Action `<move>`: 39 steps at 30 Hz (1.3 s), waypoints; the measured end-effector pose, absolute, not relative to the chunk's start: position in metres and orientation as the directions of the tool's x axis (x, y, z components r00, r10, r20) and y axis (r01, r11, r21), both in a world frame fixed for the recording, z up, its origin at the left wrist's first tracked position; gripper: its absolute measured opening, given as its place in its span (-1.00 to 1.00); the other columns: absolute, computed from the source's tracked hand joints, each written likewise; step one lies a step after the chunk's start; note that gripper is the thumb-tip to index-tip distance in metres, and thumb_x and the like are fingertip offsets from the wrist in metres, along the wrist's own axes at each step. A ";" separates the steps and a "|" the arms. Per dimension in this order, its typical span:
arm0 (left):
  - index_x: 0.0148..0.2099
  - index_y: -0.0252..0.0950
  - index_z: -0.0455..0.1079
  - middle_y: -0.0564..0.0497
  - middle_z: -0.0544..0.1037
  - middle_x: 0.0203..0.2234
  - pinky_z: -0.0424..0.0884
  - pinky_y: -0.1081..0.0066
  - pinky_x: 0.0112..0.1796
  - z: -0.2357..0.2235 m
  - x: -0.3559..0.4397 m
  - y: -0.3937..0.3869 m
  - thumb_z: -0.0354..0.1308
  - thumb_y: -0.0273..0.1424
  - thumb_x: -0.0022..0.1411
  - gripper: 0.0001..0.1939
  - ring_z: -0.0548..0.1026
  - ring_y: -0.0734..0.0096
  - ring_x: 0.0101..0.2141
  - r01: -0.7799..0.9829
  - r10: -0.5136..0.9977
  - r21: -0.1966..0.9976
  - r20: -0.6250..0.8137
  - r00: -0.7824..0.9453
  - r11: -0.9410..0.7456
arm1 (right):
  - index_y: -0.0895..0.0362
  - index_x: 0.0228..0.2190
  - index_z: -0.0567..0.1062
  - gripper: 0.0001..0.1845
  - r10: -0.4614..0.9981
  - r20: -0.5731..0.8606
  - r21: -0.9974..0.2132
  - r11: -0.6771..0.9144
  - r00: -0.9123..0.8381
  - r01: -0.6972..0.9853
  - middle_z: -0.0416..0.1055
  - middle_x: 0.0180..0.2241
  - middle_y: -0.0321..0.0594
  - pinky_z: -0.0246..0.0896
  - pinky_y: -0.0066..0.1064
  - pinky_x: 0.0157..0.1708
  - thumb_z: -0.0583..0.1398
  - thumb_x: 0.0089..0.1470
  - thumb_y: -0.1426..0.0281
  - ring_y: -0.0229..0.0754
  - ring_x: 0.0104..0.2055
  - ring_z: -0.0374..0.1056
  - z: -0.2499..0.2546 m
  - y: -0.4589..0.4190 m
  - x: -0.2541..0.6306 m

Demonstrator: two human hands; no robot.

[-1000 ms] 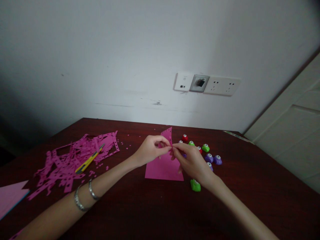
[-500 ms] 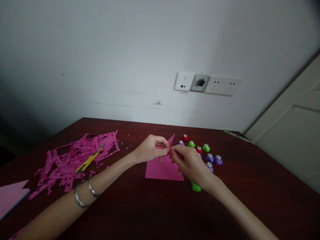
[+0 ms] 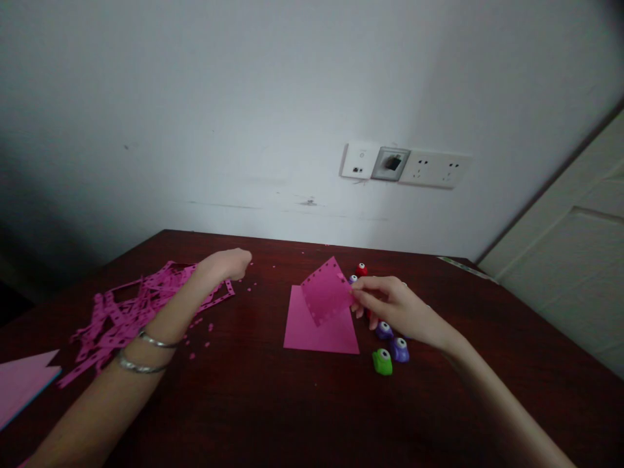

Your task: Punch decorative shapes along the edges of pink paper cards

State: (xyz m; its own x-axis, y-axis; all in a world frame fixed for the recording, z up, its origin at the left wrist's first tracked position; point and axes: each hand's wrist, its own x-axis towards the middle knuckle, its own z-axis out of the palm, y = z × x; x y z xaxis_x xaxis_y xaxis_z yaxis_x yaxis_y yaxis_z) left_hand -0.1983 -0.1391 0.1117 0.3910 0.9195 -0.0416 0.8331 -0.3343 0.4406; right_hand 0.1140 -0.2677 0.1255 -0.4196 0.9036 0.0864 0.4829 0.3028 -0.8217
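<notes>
My right hand [image 3: 397, 307] pinches the right edge of a small pink paper piece [image 3: 325, 299] with punched holes along its border and holds it tilted above a flat pink sheet [image 3: 316, 333] on the dark wooden table [image 3: 302, 409]. My left hand [image 3: 225, 263], with two bangles on the wrist, is curled shut over the far end of a heap of pink paper scraps [image 3: 124, 312]. What its fingers hold is hidden. Small craft punches lie by my right hand: a red one [image 3: 361, 268], two purple ones [image 3: 383, 330] and a green one [image 3: 382, 361].
A pink sheet with a blue edge [image 3: 24, 383] lies at the table's left edge. Tiny pink dots are scattered near the scraps. Wall sockets [image 3: 407, 166] sit above the table's far edge. A pale door [image 3: 575, 260] stands to the right.
My hands have parted. My left hand has swung left over the scrap heap, and its arm now covers the yellow knife. My right hand keeps the punched piece, now turned flat towards me.
</notes>
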 end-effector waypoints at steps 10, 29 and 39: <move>-0.03 -0.30 0.35 -0.12 0.48 -0.15 0.29 0.39 -0.19 0.117 -0.143 -0.158 0.04 -0.34 0.15 -0.66 0.42 0.34 -0.17 0.465 0.761 0.700 0.173 0.626 -0.542 | 0.17 -0.40 0.45 -0.75 0.866 0.047 -0.810 0.325 -0.498 0.488 0.37 -0.49 -0.25 0.29 -0.54 -0.55 0.04 0.13 0.31 -0.34 -0.48 0.29 0.123 -0.267 0.115; -0.05 -0.33 0.26 0.16 0.32 -0.56 0.26 0.50 -0.42 0.111 -0.100 -0.205 0.11 -0.40 0.09 -0.65 0.31 0.58 -0.50 0.142 0.605 0.885 0.178 0.776 -0.443 | 0.19 -0.39 0.50 -0.79 0.892 -0.042 -0.888 0.174 -0.451 0.426 0.39 -0.55 -0.29 0.24 -0.57 -0.68 0.12 0.05 0.33 -0.39 -0.64 0.28 0.111 -0.264 0.103; -0.03 -0.32 0.24 0.19 0.25 -0.59 0.24 0.50 -0.43 0.112 -0.099 -0.209 0.08 -0.43 0.11 -0.66 0.27 0.58 -0.52 0.190 0.596 0.845 0.177 0.783 -0.500 | 0.19 -0.46 0.46 -0.77 0.901 -0.044 -0.907 0.146 -0.432 0.396 0.36 -0.60 -0.32 0.15 -0.65 -0.77 0.12 0.05 0.29 -0.45 -0.70 0.23 0.106 -0.261 0.101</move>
State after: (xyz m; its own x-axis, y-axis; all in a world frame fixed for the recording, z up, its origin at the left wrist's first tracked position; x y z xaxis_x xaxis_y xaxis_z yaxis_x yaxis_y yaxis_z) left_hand -0.0986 -0.2091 0.1121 0.7832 0.5961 0.1769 0.1896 -0.4999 0.8450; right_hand 0.1006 -0.2608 0.1055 -0.4318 0.9009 -0.0438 0.3962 0.1458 -0.9065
